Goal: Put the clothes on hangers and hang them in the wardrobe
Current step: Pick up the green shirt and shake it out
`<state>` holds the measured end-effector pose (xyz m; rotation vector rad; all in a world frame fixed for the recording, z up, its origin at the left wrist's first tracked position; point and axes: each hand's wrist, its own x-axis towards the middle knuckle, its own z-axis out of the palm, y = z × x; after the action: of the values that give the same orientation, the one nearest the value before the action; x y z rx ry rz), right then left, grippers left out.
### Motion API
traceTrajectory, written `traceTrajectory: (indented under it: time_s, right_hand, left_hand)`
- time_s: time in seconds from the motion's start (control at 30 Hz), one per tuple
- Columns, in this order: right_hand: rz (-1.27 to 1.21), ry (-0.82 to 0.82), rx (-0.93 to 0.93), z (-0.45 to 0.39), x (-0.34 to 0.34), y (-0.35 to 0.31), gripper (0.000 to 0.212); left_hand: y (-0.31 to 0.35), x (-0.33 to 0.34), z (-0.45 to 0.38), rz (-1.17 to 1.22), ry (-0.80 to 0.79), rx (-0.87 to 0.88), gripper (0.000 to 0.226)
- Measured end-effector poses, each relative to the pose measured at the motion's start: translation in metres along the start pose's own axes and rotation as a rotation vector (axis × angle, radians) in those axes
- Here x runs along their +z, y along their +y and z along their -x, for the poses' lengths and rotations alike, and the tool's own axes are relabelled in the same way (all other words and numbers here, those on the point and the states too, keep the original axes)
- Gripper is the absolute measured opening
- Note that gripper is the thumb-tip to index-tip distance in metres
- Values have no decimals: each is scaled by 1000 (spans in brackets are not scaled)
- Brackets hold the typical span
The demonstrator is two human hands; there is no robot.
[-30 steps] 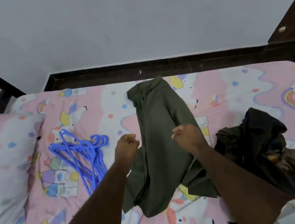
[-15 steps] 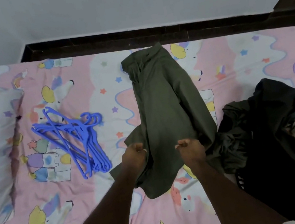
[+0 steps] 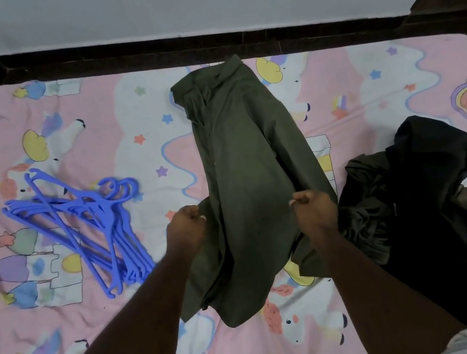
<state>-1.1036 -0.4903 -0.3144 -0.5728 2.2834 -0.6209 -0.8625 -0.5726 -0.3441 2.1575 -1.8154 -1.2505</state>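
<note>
Left hand (image 3: 187, 231) and right hand (image 3: 313, 209) fisted, each grip pinching olive shirt (image 3: 247, 159) mid-bed (image 3: 157, 134), blue hangers (image 3: 89, 228) toward left edge, dark clothes pile (image 3: 432, 190) toward right edge

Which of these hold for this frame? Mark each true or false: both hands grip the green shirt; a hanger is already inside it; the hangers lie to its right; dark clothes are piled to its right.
1. Both the left hand and right hand grip the olive-green cotton shirt. True.
2. A hanger is inside the shirt. False: none shows in it.
3. The blue plastic hangers lie right of the shirt. False: left.
4. A pile of dark crumpled clothes lies right of the shirt. True.
</note>
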Motion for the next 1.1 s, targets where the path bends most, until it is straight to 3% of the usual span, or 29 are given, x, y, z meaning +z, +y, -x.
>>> traceTrajectory:
  time_s: [0.1,0.23,0.33,0.5,0.67,0.8,0.93,1.1]
  right_hand:
    - [48,-20,70,-10,4,23,31]
    - [-62,23,204,-5,23,54,35]
    - [-310,32,318,-2,38,74,35]
    - [-720,-166,414,-3,43,87,37]
    - [-785,-159,406,7,23,76,16]
    - [-798,-223,362,20,-2,71,8]
    - [-857,-303,349,31,-17,76,8]
    - [-852,-114,395,22,-6,96,19]
  left_hand:
    - [-2,8,-8,-74,-31,-12,30]
    - [-9,24,-12,-70,-24,-42,40]
    - [-11,37,-5,12,19,-83,43]
    - [8,61,29,235,178,8,25]
    - [42,91,68,170,-7,289,16]
    - [62,106,93,88,-275,323,19]
    - [73,106,101,71,-254,270,22]
    - [67,110,92,-21,-189,225,21]
